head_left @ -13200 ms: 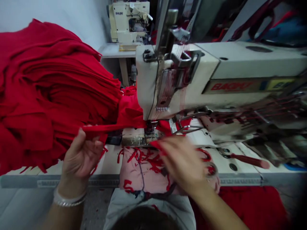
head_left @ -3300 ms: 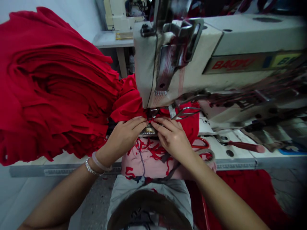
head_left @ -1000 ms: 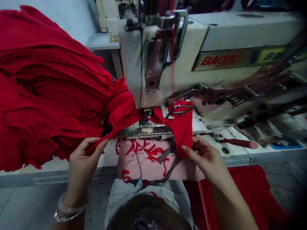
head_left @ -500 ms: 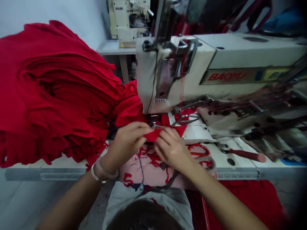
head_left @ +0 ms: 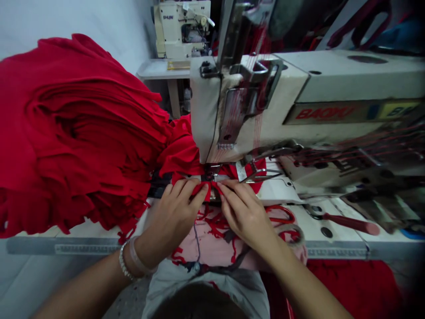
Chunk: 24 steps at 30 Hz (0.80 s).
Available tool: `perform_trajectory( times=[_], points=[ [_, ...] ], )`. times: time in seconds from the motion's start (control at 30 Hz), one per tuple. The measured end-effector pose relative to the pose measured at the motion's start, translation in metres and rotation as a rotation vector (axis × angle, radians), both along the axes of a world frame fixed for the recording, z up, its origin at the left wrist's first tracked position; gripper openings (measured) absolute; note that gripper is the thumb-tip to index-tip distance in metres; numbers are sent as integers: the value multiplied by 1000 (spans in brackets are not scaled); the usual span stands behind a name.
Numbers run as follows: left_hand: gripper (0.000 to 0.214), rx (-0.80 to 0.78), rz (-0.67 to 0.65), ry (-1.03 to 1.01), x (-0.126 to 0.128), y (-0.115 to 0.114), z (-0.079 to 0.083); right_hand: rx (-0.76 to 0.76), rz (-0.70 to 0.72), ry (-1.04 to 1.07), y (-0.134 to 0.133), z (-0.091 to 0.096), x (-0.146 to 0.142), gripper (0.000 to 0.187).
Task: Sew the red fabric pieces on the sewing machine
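In front of the presser foot (head_left: 212, 169) of the sewing machine (head_left: 252, 110), both hands pinch a red fabric piece (head_left: 205, 191). My left hand (head_left: 177, 208) has thumb and fingers closed on its left part, where a small flap folds up. My right hand (head_left: 245, 210) grips the fabric's edge just right of the foot. Between the fingertips a bit of the dark machine bed shows. Under the hands lies a pink cloth (head_left: 186, 243) strewn with red scraps and threads. Red-handled scissors (head_left: 282, 215) rest beside my right wrist.
A tall pile of red fabric pieces (head_left: 83, 133) fills the left of the table. A red-handled screwdriver (head_left: 352, 223) lies at the right. Another sewing machine (head_left: 181, 29) stands behind. Red cloth (head_left: 355, 288) hangs or lies below the table's right edge.
The fabric has been brought up to the presser foot and its edge opened out. My hands have moved slightly apart, the left one turning flatter. The view has shifted a little.
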<state>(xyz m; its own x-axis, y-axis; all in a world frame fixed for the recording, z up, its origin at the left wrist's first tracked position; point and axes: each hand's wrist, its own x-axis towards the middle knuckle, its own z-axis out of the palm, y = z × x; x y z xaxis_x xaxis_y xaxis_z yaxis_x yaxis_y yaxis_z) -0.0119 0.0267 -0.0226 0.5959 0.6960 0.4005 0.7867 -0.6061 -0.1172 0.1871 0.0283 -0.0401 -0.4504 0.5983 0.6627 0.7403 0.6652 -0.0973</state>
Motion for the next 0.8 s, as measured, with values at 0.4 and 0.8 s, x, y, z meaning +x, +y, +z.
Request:
perform_trajectory(
  times=[0.4,0.8],
  points=[
    [38,-39,15,5,7,-3,0,104,-126,-191,-7,5,-15,29],
    [38,-5,-17,-19,6,3,-1,49,-123,-133,-5,4,-14,29]
  ],
)
